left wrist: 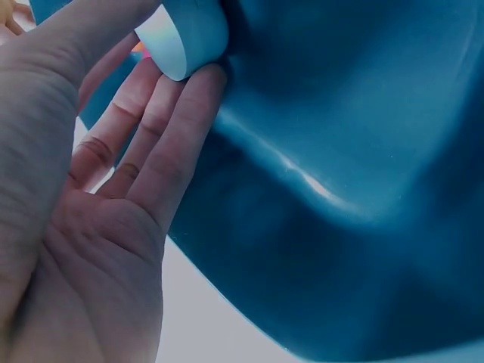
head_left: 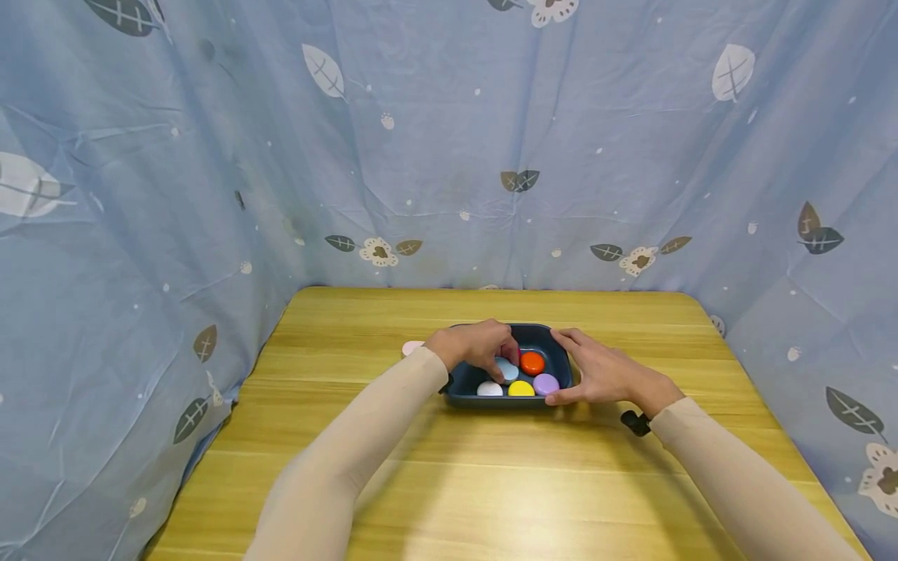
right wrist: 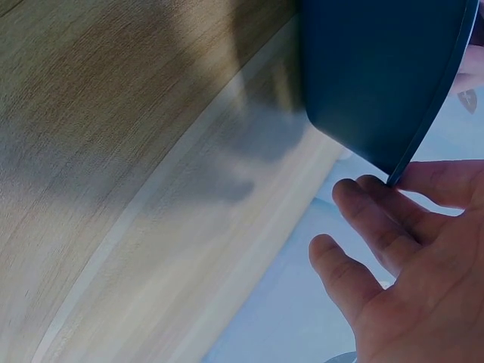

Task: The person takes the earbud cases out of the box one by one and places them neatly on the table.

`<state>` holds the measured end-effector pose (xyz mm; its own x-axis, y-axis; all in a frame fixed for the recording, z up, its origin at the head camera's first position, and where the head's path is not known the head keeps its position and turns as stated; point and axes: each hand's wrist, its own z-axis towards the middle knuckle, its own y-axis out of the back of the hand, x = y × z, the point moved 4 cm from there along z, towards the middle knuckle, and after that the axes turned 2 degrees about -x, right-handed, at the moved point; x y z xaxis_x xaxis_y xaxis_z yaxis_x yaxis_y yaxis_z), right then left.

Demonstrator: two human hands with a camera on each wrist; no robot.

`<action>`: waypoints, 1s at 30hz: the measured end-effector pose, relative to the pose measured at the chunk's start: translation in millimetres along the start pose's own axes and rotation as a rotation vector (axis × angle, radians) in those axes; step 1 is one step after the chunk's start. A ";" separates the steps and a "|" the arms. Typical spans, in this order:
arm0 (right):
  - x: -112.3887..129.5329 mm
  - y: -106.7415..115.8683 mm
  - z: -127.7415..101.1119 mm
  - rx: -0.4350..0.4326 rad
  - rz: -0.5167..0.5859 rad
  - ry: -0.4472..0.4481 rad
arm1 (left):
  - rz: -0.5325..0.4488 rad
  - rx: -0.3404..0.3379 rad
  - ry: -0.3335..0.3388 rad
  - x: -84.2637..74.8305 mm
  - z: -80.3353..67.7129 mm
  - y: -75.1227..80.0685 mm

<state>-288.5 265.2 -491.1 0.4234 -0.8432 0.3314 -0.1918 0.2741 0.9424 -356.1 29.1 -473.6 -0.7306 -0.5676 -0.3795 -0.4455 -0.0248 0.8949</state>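
A dark blue tray point(head_left: 501, 403) with rounded corners sits in the middle of the table. My left hand point(head_left: 479, 344) reaches into it from the left and pinches a light blue disc point(head_left: 507, 371) between thumb and fingertips. In the left wrist view that disc point(left wrist: 198, 38) shows a thick, rounded side, close over the tray floor. My right hand point(head_left: 606, 372) holds the tray's right end, thumb at the near rim and forefinger at the far corner. Around the light blue disc lie a white disc point(head_left: 489, 388), a yellow disc point(head_left: 521, 388), a purple disc point(head_left: 546, 383) and an orange disc point(head_left: 532, 362).
On the wooden table point(head_left: 477, 483), a pale pink disc point(head_left: 411, 347) lies just left of the tray, partly behind the left wrist. A blue patterned curtain point(head_left: 449, 156) hangs behind the table and along both sides. A black wrist device point(head_left: 635, 423) hangs below the right wrist.
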 end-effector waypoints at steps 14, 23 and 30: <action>0.4 0.3 -0.8 -0.001 -0.001 0.002 | 0.001 -0.124 -0.047 2.8 -16.7 6.2; 0.7 -1.5 -0.8 -0.006 -0.005 0.004 | 0.014 -0.228 -0.043 5.1 -40.7 11.1; -0.8 -1.9 -2.4 -0.015 -0.004 0.007 | 0.037 -0.351 0.009 14.1 -67.5 14.9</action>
<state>-286.3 266.5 -493.1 0.4300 -0.8410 0.3283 -0.1771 0.2780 0.9441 -338.0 -34.8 -449.8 -0.7381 -0.5803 -0.3443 -0.2127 -0.2841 0.9349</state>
